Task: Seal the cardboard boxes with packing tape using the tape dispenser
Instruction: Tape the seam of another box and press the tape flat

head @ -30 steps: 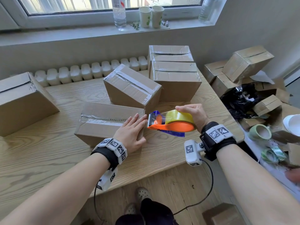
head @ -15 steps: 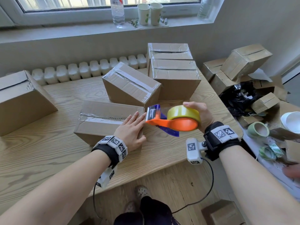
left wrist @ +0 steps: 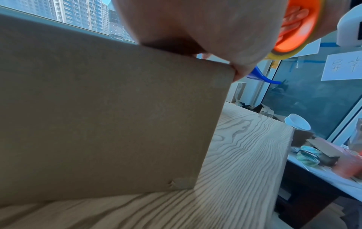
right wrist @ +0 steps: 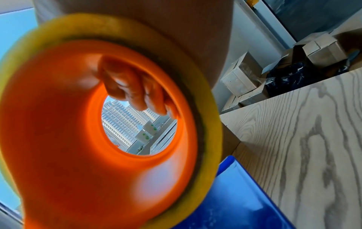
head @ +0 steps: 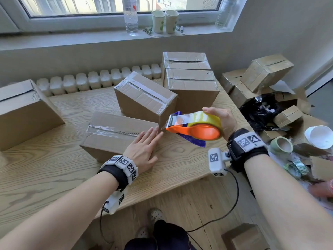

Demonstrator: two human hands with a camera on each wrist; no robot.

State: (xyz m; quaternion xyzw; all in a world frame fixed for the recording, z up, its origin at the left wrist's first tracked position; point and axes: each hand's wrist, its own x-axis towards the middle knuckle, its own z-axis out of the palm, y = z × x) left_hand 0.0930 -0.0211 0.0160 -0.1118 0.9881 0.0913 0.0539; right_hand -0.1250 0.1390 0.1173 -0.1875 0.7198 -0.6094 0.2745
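Observation:
The flat cardboard box (head: 111, 136) lies near the table's front, with clear tape along its top seam. My left hand (head: 144, 150) rests on its right end with straight fingers; the left wrist view shows the palm (left wrist: 195, 27) over the box's side (left wrist: 107, 116). My right hand (head: 221, 121) grips the orange tape dispenser (head: 196, 130), which carries a yellow roll and hangs just right of the box, blade end near my left fingertips. In the right wrist view my fingers (right wrist: 133, 93) curl inside the dispenser's core (right wrist: 78, 147).
A tilted taped box (head: 144, 100) and two taped boxes (head: 191, 87) stand behind the hands. Another box (head: 23, 112) sits at the far left. Off the table's right edge are piled boxes (head: 266, 73), a black bag (head: 259, 112), tape rolls (head: 281, 145) and a white bowl (head: 319, 136).
My right hand has lifted the dispenser slightly up and to the right, off the box's end. My left hand has stayed on the box.

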